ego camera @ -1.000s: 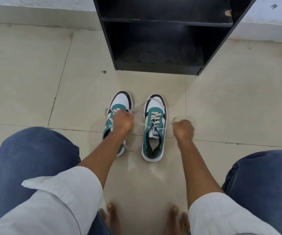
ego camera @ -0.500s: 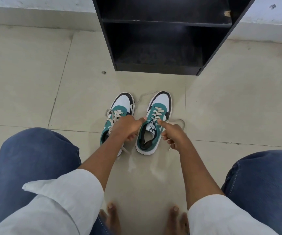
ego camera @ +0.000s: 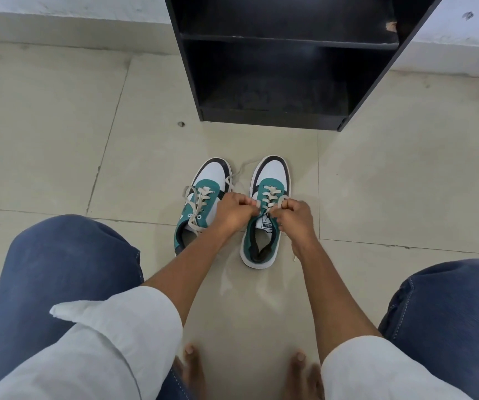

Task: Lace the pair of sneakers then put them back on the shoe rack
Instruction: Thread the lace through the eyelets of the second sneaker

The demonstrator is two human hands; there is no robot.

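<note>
- Sneakers stand side by side on the tiled floor [ego camera: 59,134], toes toward the black shoe rack [ego camera: 275,119], which is near but apart from them.
- Right sneaker [ego camera: 267,215] is the one being worked: a second ago the hands were spread wide, pulling the lace ends out to either side; now both have come together over its upper eyelets.
- Left hand [ego camera: 234,212] has its fingers curled, pinching one strand of the cream lace [ego camera: 270,194] at the tongue.
- Right hand [ego camera: 294,216] likewise pinches the other strand, thumb and fingers closed on it, almost touching the left hand.
- That shift from pulling apart to meeting in the middle suggests the lace has been tightened and the knot or bow is being started.
- Left sneaker [ego camera: 201,203] looks laced, but its ends trail loose across the floor, so it may need tying.
- Neither shoe is on the rack yet, whose lower shelf is bare.
</note>
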